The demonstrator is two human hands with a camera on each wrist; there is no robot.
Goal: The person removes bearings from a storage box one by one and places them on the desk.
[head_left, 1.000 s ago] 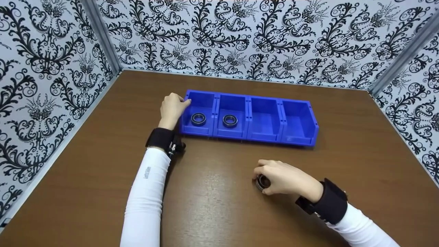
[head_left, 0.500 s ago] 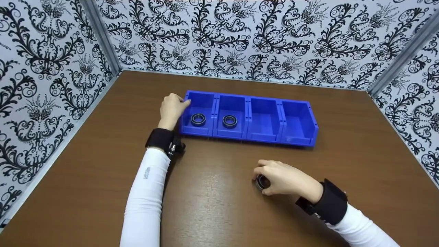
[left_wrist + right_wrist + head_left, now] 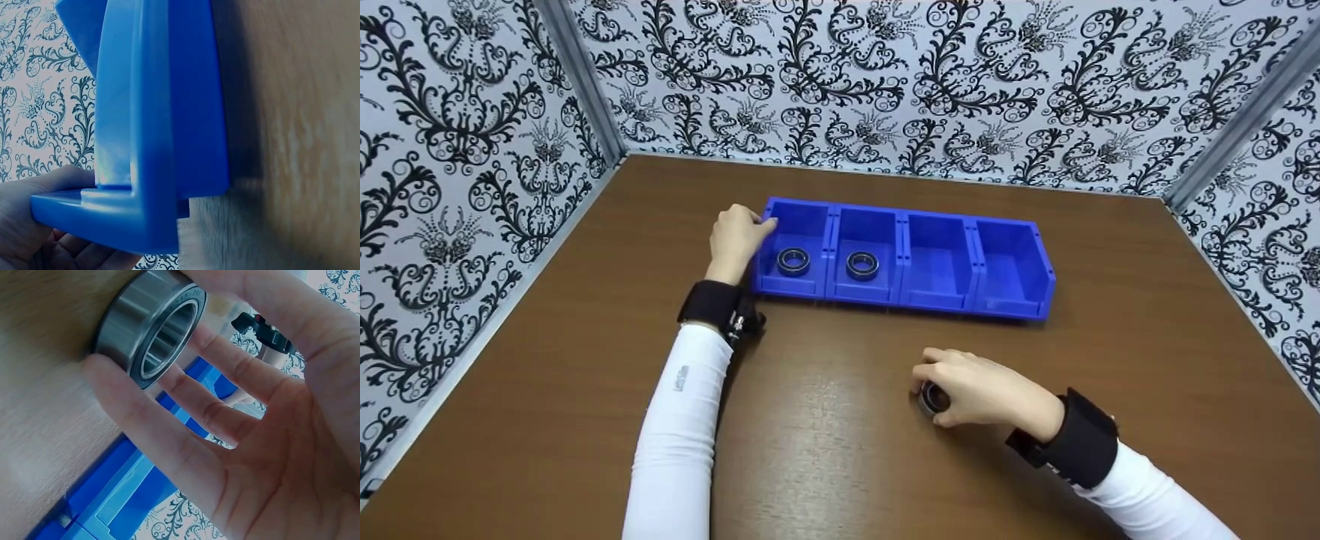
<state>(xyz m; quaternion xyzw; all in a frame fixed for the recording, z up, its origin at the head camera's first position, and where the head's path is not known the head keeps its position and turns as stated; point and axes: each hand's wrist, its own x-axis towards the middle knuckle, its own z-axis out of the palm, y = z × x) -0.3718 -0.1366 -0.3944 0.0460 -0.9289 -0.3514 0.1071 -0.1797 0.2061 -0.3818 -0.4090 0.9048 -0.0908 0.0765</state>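
Note:
In the head view a blue bin row [image 3: 937, 300] with several compartments stands on the table. My left hand [image 3: 733, 241] grips its left end wall, the thumb over the inner side and the fingers outside; the left wrist view shows the wall [image 3: 112, 219] between them. One bearing [image 3: 793, 272] lies in the leftmost compartment and another bearing [image 3: 862, 275] in the second. In front of the bins my right hand [image 3: 982, 386] holds a third bearing [image 3: 121, 326] between thumb and fingers, on edge at the table surface. The hand partly hides it in the head view.
The brown wooden table [image 3: 825, 450] extends around the bins to patterned walls [image 3: 847, 82] at the back and both sides. Black straps [image 3: 1084, 442] with cameras sit on both wrists.
Almost nothing differs. My right hand has shifted very slightly while holding the bearing; the left hand and the bins stay in place.

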